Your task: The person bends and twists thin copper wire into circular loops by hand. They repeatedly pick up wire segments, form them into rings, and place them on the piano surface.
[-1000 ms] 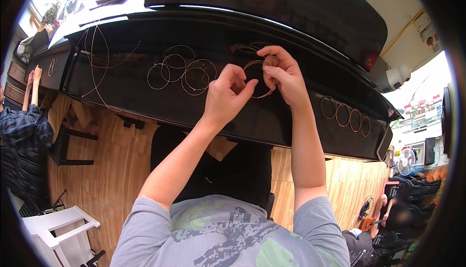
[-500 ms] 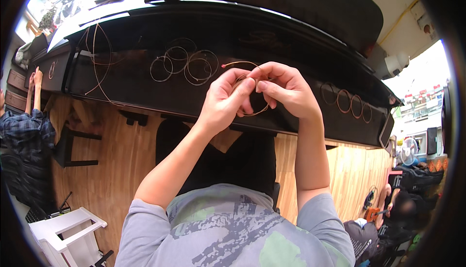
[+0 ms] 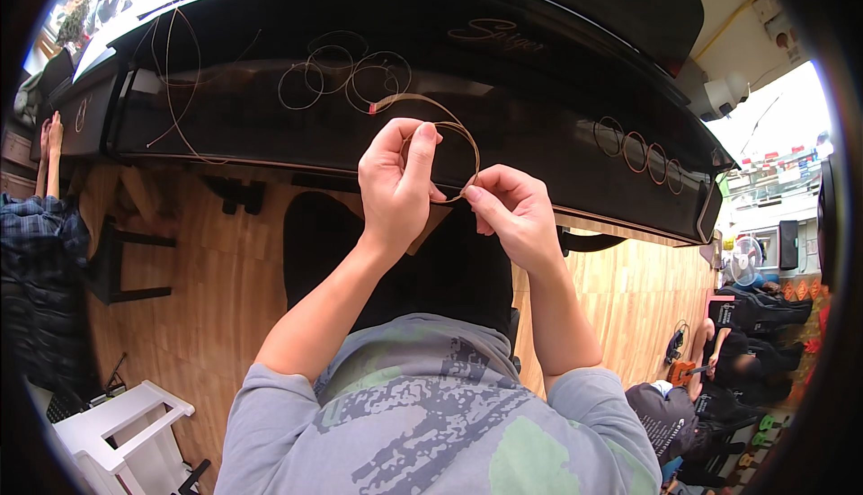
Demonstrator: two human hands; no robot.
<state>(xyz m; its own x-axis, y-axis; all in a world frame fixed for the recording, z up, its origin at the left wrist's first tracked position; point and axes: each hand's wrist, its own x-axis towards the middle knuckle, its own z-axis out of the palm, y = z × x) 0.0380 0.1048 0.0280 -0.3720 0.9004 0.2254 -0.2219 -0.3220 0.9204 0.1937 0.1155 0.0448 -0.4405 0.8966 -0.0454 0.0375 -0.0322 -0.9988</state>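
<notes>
My left hand (image 3: 393,180) pinches the upper part of a coiled bronze wire string (image 3: 454,140), thumb and fingers closed around it. My right hand (image 3: 511,212) grips the lower edge of the same coil with its fingertips. Both hands hold the coil in the air in front of a closed black piano (image 3: 503,81). Behind the hands, several more coiled strings (image 3: 346,77) lie on the piano's glossy top. Another row of small coils (image 3: 643,149) lies further right on it.
A long loose wire (image 3: 175,81) curls over the piano's left part. Below is a wooden floor (image 3: 216,270) with a black stool (image 3: 121,261). A person in a dark plaid sleeve (image 3: 36,225) is at the left. A white stand (image 3: 117,432) sits lower left. Another person (image 3: 737,351) sits at the right.
Both hands have drawn back from the piano top toward me, bringing the coil with them. The right hand has slid down to the coil's lower edge.
</notes>
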